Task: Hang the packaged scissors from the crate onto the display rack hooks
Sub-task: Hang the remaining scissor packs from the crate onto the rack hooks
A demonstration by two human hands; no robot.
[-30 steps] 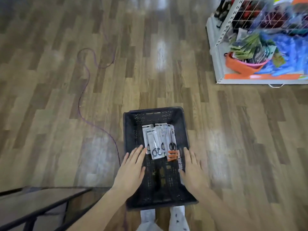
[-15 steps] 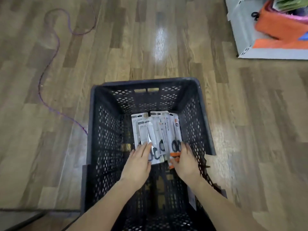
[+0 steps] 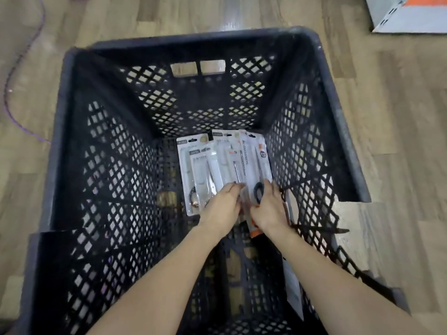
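A black lattice crate (image 3: 193,37) stands on the wooden floor and fills most of the view. Several white packaged scissors (image 3: 225,163) lie fanned on its bottom, toward the far right side. Both my hands reach deep inside. My left hand (image 3: 221,206) lies over the lower ends of the middle packs, fingers bent onto them. My right hand (image 3: 268,206) grips the lower end of the rightmost pack, the one with black handles and an orange card edge, fingers on top and thumb at its side. The hands hide the packs' lower ends.
The white and orange base of the display rack (image 3: 411,20) shows at the top right corner. A purple cable (image 3: 14,76) runs over the floor at the left. A white label (image 3: 292,286) hangs on the crate's near right wall.
The view has dropped much closer to the crate. My hands moved from the crate's near rim down to the packs, and my fingers have closed on their lower ends.
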